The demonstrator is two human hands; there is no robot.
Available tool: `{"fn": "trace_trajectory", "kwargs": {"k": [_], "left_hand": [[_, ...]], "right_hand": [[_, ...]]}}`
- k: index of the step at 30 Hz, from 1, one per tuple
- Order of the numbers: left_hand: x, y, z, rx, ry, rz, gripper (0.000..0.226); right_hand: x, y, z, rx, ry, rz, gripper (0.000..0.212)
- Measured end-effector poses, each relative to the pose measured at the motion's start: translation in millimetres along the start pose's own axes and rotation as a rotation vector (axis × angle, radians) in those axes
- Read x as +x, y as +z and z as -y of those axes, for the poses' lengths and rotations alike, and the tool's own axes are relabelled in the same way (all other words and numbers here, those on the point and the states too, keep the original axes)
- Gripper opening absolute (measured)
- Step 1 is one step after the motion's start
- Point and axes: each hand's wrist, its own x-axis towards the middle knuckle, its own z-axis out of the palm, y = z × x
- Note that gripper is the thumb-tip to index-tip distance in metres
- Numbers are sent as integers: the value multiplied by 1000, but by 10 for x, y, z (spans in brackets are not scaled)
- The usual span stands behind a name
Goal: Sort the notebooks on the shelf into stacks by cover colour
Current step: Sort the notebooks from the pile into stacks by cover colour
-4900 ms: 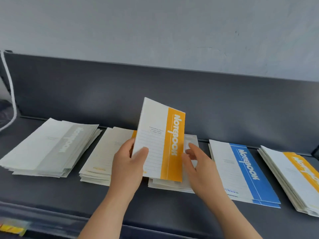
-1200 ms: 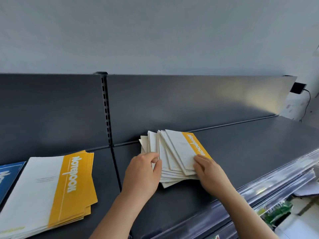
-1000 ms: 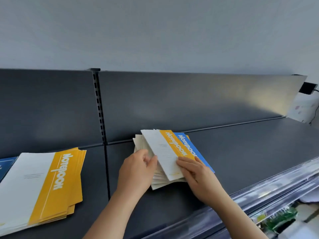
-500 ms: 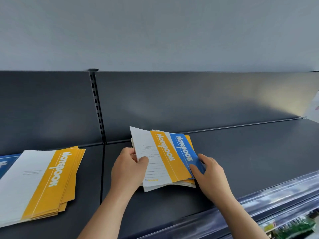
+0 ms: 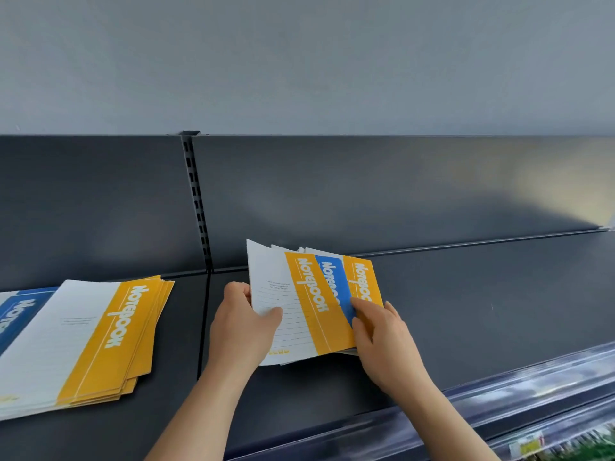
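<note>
**Two bare hands hold a fanned pile of notebooks on a dark grey metal shelf [image 5: 482,311].**

The left hand [image 5: 243,324] grips the left edge of the top white notebook with an orange band [image 5: 299,304], thumb on the cover and fingers underneath. The right hand [image 5: 382,341] grasps the right side of the fanned pile. Its fingers curl over a white notebook with a blue band [image 5: 332,284] and a second orange-banded notebook [image 5: 362,281], both showing from under the top one. The pile sits on the shelf just right of the slotted metal upright [image 5: 196,201]. Well apart to the left lies a stack of orange-banded notebooks [image 5: 100,337]. It partly overlaps a blue-banded stack [image 5: 16,314] at the picture's left edge. A clear plastic rail [image 5: 532,387] runs along the shelf's front.
</note>
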Motion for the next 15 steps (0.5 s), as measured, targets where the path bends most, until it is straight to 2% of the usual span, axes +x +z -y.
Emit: {"fn": "trace_trajectory", "kwargs": {"k": [3, 10, 15], "left_hand": [[-2, -34, 21, -33, -7, -2, 28], [-28, -114, 88, -155, -35, 46, 24], [-89, -217, 119, -242, -21, 18, 28]], "right_hand": [[-39, 43, 26, -12, -76, 15, 32], [-51, 74, 85, 40, -36, -4, 17], [-18, 112, 252, 110, 3, 59, 34]]}}
